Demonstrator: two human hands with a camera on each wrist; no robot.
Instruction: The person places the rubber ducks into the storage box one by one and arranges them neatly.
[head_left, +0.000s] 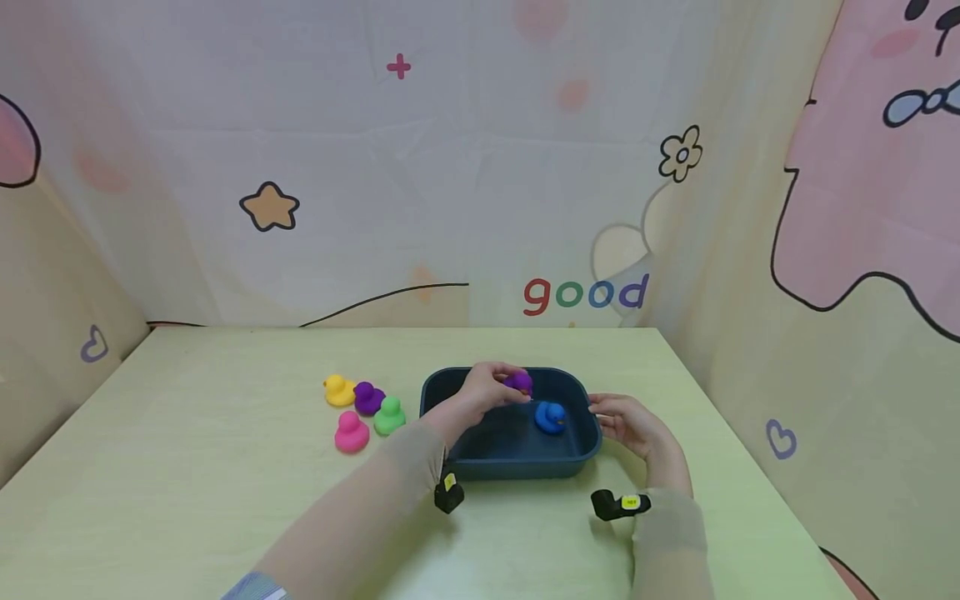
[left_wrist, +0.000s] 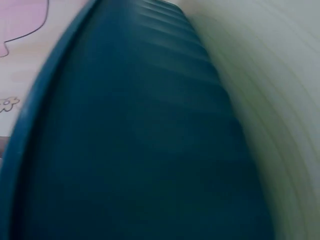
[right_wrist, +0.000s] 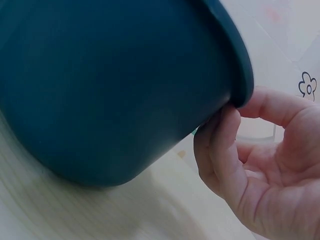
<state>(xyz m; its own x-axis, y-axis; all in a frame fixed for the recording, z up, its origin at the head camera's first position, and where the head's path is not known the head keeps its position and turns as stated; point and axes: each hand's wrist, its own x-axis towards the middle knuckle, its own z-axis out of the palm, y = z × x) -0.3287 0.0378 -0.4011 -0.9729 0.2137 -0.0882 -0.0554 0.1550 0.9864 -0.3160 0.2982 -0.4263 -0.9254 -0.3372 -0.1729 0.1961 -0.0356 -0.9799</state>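
Observation:
My left hand reaches over the dark blue plastic tub and holds a purple rubber duck between thumb and fingers. A blue rubber duck sits on the tub's floor, just below and right of it. At the tub's right end, my right hand grips the edge; in the right wrist view its curled fingers meet the wall under the rim. The left wrist view is filled by the tub's outer side, so the left hand and its duck are hidden there.
Left of the tub, a yellow duck, another purple duck, a green duck and a pink duck stand clustered on the pale wooden table. Printed cloth hangs behind and at both sides.

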